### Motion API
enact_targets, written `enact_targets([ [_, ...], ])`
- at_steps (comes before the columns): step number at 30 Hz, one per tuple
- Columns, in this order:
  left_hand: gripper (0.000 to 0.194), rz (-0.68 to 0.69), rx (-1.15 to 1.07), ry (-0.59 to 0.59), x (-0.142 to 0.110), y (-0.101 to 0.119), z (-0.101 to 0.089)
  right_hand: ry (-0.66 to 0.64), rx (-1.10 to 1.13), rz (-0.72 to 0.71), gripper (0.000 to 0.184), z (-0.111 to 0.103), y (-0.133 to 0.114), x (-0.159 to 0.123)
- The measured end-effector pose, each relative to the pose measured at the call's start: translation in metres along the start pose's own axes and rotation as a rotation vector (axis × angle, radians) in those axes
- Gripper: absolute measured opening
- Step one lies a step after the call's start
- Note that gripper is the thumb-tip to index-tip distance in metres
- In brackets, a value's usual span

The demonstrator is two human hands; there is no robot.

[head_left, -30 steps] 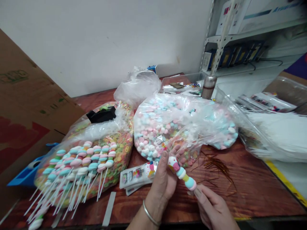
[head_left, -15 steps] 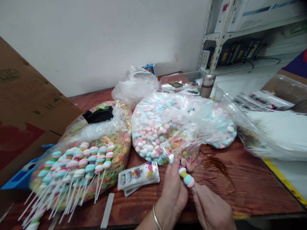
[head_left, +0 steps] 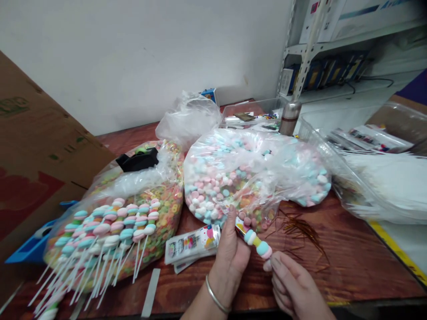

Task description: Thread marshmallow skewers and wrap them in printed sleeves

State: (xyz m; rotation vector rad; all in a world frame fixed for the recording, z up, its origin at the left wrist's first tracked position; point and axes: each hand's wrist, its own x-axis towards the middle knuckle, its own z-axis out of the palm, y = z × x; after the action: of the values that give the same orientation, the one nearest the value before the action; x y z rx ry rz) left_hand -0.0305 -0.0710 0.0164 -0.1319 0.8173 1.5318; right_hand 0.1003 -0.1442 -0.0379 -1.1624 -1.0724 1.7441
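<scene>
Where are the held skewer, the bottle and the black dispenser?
Held skewer (head_left: 256,241), head view: its yellow piece.
Bottle (head_left: 289,120), head view: its metal side.
Black dispenser (head_left: 137,162), head view: its body.

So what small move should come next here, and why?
Probably the right hand should ease the candy skewer upward into the printed wrapper at the left hand: the skewer's upper end meets the wrapper, while its lower candies look uncovered.

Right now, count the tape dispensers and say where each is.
2: a black tape dispenser on the left bag of candy rings, and a blue one beside the cardboard box, partly hidden by that bag. More could be out of sight.
</scene>
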Motion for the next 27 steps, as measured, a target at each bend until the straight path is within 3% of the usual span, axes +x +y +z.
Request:
enact_targets([
  [2, 0.027, -0.018, 0.018, 0.053, -0.003, -0.007, 0.003, 0.128, -0.47, -0.43, 0.024, -0.005, 0.007, 0.002],
  [4, 0.029, -0.037, 0.035, 0.078, -0.005, -0.014, 0.006, 0.227, -0.864, -0.794, 0.025, -0.009, 0.012, 0.003],
  [6, 0.028, -0.04, 0.038, 0.094, -0.007, -0.019, 0.006, 0.274, -1.051, -0.898, 0.032, -0.011, 0.013, 0.004],
  [9, 0.03, -0.041, 0.048, 0.098, -0.008, -0.019, 0.004, 0.304, -1.083, -0.818, 0.027, -0.009, 0.011, 0.001],
  [12, 0.037, -0.09, 0.036, 0.048, -0.008, -0.015, 0.001, 0.302, -0.918, -0.652, 0.019, -0.006, 0.006, -0.003],
  [17, 0.04, -0.078, 0.003, -0.071, -0.009, -0.01, 0.0, 0.082, -0.144, -0.034, 0.039, -0.001, -0.004, -0.003],
  [19, 0.038, -0.092, 0.002, -0.091, -0.01, -0.013, -0.001, -0.011, 0.14, 0.153, 0.044, 0.003, -0.007, -0.001],
  [22, 0.038, -0.174, 0.023, -0.113, -0.012, -0.023, -0.006, -0.078, 0.381, 0.232, 0.042, 0.01, -0.011, 0.003],
  [27, 0.037, -0.176, 0.136, -0.148, -0.015, -0.029, -0.012, 0.013, 0.345, 0.181, 0.047, 0.014, -0.007, 0.007],
])
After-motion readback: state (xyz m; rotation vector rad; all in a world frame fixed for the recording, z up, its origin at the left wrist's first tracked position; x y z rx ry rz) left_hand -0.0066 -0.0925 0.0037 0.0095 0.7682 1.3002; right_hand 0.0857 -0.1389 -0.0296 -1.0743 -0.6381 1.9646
